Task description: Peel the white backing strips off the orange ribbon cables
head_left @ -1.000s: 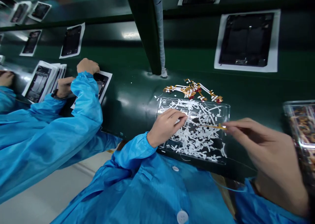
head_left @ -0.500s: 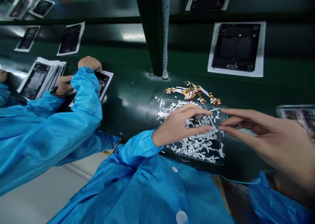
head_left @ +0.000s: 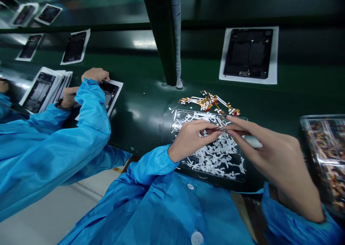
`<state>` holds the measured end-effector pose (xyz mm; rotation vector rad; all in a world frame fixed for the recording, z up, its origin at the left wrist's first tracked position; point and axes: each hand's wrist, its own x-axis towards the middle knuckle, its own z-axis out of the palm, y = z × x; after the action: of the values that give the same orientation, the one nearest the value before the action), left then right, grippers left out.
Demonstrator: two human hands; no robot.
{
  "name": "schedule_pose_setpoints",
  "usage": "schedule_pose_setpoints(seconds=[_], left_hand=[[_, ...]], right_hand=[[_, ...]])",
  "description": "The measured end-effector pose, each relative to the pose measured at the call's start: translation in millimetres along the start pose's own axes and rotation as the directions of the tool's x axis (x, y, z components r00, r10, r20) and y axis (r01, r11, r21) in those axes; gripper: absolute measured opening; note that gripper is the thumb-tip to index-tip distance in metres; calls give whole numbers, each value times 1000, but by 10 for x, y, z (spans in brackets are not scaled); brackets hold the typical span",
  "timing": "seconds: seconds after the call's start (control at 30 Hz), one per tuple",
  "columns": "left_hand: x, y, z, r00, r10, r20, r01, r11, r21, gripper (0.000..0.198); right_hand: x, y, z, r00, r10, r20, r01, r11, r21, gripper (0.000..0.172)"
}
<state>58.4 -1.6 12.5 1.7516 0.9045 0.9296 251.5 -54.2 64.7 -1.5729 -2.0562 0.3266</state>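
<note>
My left hand (head_left: 190, 139) and my right hand (head_left: 265, 155) meet above a clear plastic tray (head_left: 244, 173) full of small white paper strips (head_left: 215, 155). Both hands pinch a thin orange flex strip (head_left: 222, 130) between their fingertips. Just beyond the tray lies a small pile of orange flex cables with white tabs (head_left: 208, 101) on the green belt (head_left: 140, 105).
A black tablet shell on a white sheet (head_left: 248, 54) lies on the belt at the back right. A clear tray of parts (head_left: 325, 155) stands at the right edge. A green post with a wrapped cable (head_left: 176, 36) rises behind. A co-worker in blue (head_left: 54, 130) handles black shells at left.
My hands, a strip's length apart a second ago, have come together over the tray and now pinch the strip between them. The view has shifted slightly.
</note>
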Motion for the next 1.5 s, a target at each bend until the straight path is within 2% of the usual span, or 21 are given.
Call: schedule_pose_setpoints(seconds=[0.17,0.37,0.53,0.63,0.73,0.9,1.07,1.17,1.23,1.3,1.43,1.5], left_hand=[[-13,-35,-4,998,58,0,-58,996,66,11],[-6,-80,0,989,143,-38,-133,972,193,12],[-5,-91,4,966,257,-17,-226,877,424,12],[-19,-102,7,963,270,-10,-233,850,473,12],[-35,-112,8,976,217,-14,-190,880,436,13],[-47,-134,-4,996,86,-16,-80,970,232,11],[-39,-169,-25,1000,-19,9,18,995,101,9],[-25,-202,-32,993,-114,39,116,992,-51,12],[-17,-219,-36,989,-147,29,149,982,-117,13],[-16,-222,-42,993,-115,-19,113,990,-85,11],[-30,-180,-55,994,78,-81,-64,985,163,9],[-35,-153,-60,980,187,-70,-157,938,310,11]], right_hand=[[39,0,74,1000,-12,-8,11,999,-50,37],[61,51,120,1000,14,17,-14,1000,1,34],[88,121,177,998,31,58,-36,996,76,13],[91,151,230,998,31,47,-36,994,106,7],[77,150,290,999,-10,34,8,998,64,6],[54,100,397,993,-115,-33,107,977,-185,5],[48,71,506,986,-147,-77,114,938,-329,5],[34,56,562,986,-146,-80,103,914,-393,5],[18,40,577,989,-123,-79,89,936,-342,4],[4,26,565,995,-61,-81,42,975,-217,4],[9,27,479,991,101,-88,-98,994,43,9],[29,43,434,992,115,-42,-110,987,120,14]])
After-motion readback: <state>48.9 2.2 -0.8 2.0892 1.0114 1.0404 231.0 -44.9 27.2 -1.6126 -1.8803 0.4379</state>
